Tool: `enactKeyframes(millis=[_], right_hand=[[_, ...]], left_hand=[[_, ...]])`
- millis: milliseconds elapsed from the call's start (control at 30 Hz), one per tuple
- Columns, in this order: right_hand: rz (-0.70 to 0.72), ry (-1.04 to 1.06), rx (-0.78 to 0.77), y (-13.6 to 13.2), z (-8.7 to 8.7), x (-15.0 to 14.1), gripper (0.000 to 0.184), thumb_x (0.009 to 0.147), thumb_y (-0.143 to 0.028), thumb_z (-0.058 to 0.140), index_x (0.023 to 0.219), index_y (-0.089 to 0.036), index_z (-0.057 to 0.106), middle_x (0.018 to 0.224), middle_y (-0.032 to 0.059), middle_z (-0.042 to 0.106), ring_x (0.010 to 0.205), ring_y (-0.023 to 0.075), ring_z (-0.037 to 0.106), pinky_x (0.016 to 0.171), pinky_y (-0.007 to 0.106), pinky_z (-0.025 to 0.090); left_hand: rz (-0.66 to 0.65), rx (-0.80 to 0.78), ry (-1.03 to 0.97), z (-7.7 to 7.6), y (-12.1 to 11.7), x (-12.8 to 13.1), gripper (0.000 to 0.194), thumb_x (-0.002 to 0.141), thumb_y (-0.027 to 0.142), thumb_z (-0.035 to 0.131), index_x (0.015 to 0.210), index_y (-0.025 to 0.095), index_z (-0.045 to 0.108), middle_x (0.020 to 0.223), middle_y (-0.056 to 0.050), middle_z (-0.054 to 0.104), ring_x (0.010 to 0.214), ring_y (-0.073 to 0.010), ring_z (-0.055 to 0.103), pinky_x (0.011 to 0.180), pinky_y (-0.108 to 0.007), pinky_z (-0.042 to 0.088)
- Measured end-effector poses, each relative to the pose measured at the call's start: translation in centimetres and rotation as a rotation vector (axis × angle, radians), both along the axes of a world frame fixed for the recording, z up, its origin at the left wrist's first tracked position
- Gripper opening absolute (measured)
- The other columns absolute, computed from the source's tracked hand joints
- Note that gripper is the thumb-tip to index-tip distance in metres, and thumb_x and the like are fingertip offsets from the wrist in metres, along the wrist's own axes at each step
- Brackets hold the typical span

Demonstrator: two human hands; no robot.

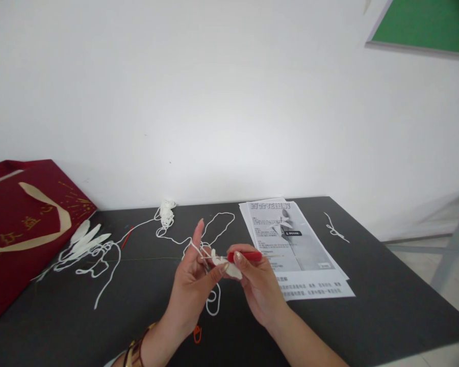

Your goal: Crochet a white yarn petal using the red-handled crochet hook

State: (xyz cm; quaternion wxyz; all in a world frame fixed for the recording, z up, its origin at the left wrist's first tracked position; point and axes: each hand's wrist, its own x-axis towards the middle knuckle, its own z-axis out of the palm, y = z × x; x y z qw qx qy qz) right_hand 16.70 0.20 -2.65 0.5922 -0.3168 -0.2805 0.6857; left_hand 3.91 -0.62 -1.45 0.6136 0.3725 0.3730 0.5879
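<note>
Head view: two hands meet at six o'clock over the dark desk [386, 306]. The left hand [193, 285] pinches one small white crocheted piece [226, 266], with white yarn [168, 216] over its raised forefinger; the right hand [258, 285] grips one red-handled crochet hook [248, 256], tip hidden. Printed sheets [290, 239] lie at two o'clock, count unclear. One red bag [19, 224], cut off, sits at nine, roughly four white petals [86, 237] beside it.

Two hands, left [193, 278] and right [258, 285], are sharing one red hook [245, 256]. One bag [19, 229], one stack of sheets [294, 244], one orange ring [197, 334] and about four white petals [86, 238] are lying on one worktop [386, 295].
</note>
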Motion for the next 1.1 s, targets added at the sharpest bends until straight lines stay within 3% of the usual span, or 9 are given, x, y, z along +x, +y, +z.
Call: enactKeyframes(millis=[200, 367, 467, 733, 933, 1100], right_hand=[[-0.005, -0.046, -0.074, 0.3, -0.3, 0.0, 0.023, 0.059, -0.022, 0.088, 0.077, -0.018, 0.075, 0.072, 0.0011, 0.073, 0.062, 0.0152, 0.069, 0.052, 0.023, 0.059], [0.025, -0.078, 0.076, 0.7, 0.1, 0.8, 0.013, 0.062, -0.019, 0.085, 0.071, -0.019, 0.076, 0.076, -0.0013, 0.067, 0.060, 0.0126, 0.066, 0.048, 0.021, 0.057], [0.075, -0.161, 0.155, 0.9, 0.4, 1.5, 0.011, 0.064, -0.018, 0.084, 0.071, -0.020, 0.077, 0.078, -0.0011, 0.065, 0.065, 0.0140, 0.066, 0.049, 0.022, 0.057], [0.158, -0.273, 0.225, 1.3, 0.3, 2.4, 0.011, 0.065, -0.019, 0.084, 0.073, -0.021, 0.078, 0.081, 0.0003, 0.063, 0.063, 0.0131, 0.064, 0.050, 0.024, 0.059], [0.211, -0.248, 0.213, 1.3, 0.2, 2.1, 0.010, 0.066, -0.020, 0.084, 0.074, -0.020, 0.077, 0.079, -0.0013, 0.062, 0.061, 0.0127, 0.065, 0.051, 0.023, 0.058], [0.193, -0.259, 0.195, 1.1, 0.3, 2.1, 0.015, 0.078, -0.032, 0.075, 0.082, -0.018, 0.076, 0.080, 0.0004, 0.066, 0.067, 0.0122, 0.065, 0.059, 0.023, 0.057]], left_hand=[[0.043, 0.024, 0.032, -0.5, 0.1, 0.0, 0.088, 0.076, 0.021, 0.077, 0.147, 0.043, 0.030, 0.072, 0.008, 0.050, 0.065, -0.0083, 0.050, 0.065, -0.019, 0.046], [-0.271, 0.015, 0.082, 0.8, 1.1, -1.8, 0.088, 0.074, 0.022, 0.077, 0.149, 0.031, 0.031, 0.080, 0.003, 0.057, 0.074, -0.0145, 0.057, 0.073, -0.030, 0.048], [-0.369, 0.013, 0.172, 1.3, 1.8, -2.9, 0.085, 0.075, 0.021, 0.076, 0.148, 0.027, 0.034, 0.084, 0.000, 0.060, 0.077, -0.0170, 0.059, 0.076, -0.033, 0.046], [-0.357, 0.157, 0.383, 0.4, 2.1, -3.1, 0.077, 0.081, 0.019, 0.068, 0.149, 0.029, 0.032, 0.074, 0.005, 0.051, 0.067, -0.0132, 0.048, 0.065, -0.028, 0.039], [-0.440, 0.123, 0.368, 0.4, 2.1, -3.2, 0.083, 0.081, 0.020, 0.068, 0.152, 0.028, 0.026, 0.070, 0.005, 0.051, 0.062, -0.0128, 0.046, 0.061, -0.027, 0.035], [-0.380, 0.081, 0.289, 1.1, 1.9, -3.1, 0.086, 0.078, 0.015, 0.070, 0.151, 0.030, 0.027, 0.070, 0.006, 0.050, 0.063, -0.0112, 0.044, 0.060, -0.025, 0.034]])
